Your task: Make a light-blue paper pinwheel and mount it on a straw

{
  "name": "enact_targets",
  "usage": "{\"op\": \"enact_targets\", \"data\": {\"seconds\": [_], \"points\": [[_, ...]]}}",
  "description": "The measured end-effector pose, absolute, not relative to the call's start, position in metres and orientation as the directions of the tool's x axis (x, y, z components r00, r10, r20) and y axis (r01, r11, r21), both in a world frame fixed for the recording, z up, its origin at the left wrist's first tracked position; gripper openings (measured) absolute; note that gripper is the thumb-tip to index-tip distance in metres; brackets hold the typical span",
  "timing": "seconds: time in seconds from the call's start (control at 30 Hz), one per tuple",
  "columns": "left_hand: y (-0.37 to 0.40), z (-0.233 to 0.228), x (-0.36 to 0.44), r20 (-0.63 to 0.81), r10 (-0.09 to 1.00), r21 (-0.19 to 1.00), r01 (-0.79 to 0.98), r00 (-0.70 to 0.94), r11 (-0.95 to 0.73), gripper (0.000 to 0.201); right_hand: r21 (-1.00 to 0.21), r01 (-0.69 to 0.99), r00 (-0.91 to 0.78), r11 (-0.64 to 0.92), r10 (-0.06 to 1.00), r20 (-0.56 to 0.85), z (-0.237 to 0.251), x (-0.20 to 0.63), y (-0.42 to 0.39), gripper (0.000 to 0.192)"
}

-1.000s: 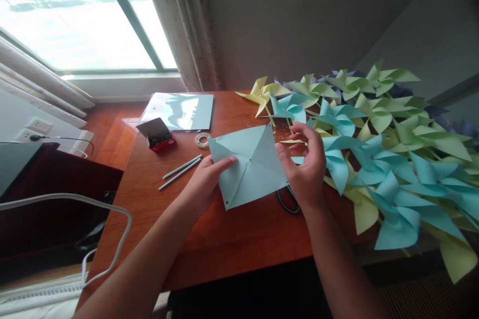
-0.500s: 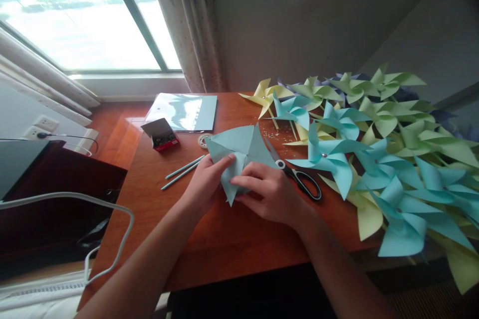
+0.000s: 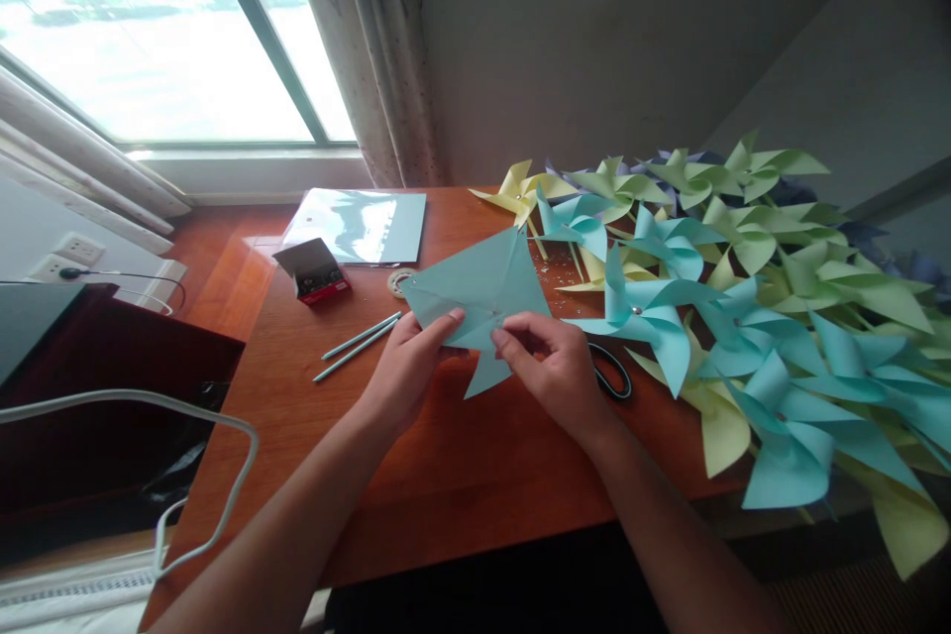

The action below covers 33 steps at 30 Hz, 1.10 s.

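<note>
A light blue paper square (image 3: 475, 277), cut in from its corners, is held up above the table. My left hand (image 3: 416, 357) pinches its lower left part, thumb on top and the fingers hidden beneath. With thumb and index finger, my right hand (image 3: 554, 357) grips the paper near its middle. One pointed flap hangs down between the hands. Beyond the right hand lie black-handled scissors (image 3: 615, 378), their blades covered by the paper. Two light blue sticks (image 3: 357, 347) rest left of my left hand.
Many finished pinwheels (image 3: 646, 317) in blue, green, yellow and purple crowd the right side. An open small box (image 3: 319, 287), a tape roll (image 3: 399, 283) and a plastic-wrapped paper pack (image 3: 357, 226) are on the wooden table (image 3: 416, 505). A white cable (image 3: 242, 426) loops past its left edge.
The paper has been opened out flatter, and its raised, folded corners now lie lower. My right hand has shifted its grip towards the paper's middle, while the left stays at the left side.
</note>
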<state>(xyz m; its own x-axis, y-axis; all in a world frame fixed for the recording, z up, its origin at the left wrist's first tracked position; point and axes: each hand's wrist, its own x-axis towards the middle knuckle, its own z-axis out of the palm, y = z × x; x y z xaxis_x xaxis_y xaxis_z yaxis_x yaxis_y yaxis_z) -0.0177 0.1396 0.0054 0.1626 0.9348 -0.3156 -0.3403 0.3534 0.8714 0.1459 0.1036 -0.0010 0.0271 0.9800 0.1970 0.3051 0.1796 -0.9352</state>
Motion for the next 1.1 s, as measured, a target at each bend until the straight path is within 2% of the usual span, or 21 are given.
{"op": "enact_targets", "data": {"seconds": [0.1, 0.37, 0.7, 1.1], "points": [[0.1388, 0.0066, -0.0166, -0.304, 0.938, 0.874, -0.345, 0.165, 0.343, 0.023, -0.969, 0.227, 0.060, 0.098, 0.992, 0.115, -0.0034, 0.1453, 0.1061, 0.025], [0.1379, 0.0066, -0.0156, -0.295, 0.940, 0.885, -0.322, 0.174, 0.337, 0.023, -0.979, 0.197, 0.056, 0.048, 0.997, 0.060, -0.0051, 0.1469, 0.1086, 0.024], [0.1375, 0.0062, -0.0159, -0.296, 0.936, 0.873, -0.345, 0.189, 0.346, 0.023, -0.967, 0.253, 0.091, 0.025, 0.995, 0.050, -0.0047, 0.1485, 0.1085, 0.024], [0.1388, 0.0036, -0.0181, -0.284, 0.937, 0.869, -0.357, 0.204, 0.342, 0.025, -0.973, 0.232, 0.067, 0.003, 0.998, 0.019, -0.0041, 0.1482, 0.1086, 0.023]]}}
